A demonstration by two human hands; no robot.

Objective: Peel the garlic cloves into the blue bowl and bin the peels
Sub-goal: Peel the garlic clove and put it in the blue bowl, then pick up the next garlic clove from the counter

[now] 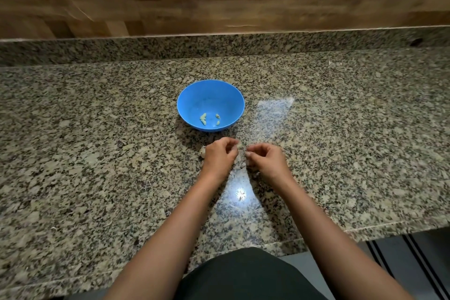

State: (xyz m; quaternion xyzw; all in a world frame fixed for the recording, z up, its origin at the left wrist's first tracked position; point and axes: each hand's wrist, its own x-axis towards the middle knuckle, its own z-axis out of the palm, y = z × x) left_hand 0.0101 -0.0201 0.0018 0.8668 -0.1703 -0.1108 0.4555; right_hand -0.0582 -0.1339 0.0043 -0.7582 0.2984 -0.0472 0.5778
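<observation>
A speckled granite counter point(97, 129) is seen from above, with a blue bowl point(210, 95) taken as the reference point. Several peeled garlic cloves point(203, 119) are noted in the bottom of the bowl, toward its near side.

Below the bowl and slightly left of its centre, the left hand point(219, 157) is held just above the counter, its fingers curled inward. A pale rounded object point(202, 151), partly hidden and not identifiable with certainty, is seen at the outer edge of that hand.

Directly below the bowl's right rim, a small garlic clove point(239, 146) is pinched at the left fingertips, in the narrow gap between the two hands. The right hand point(266, 158), below and right of the bowl, is also curled, its fingertips point(248, 153) brought up to the clove; whether they grip it or its skin cannot be told because of blur.
</observation>
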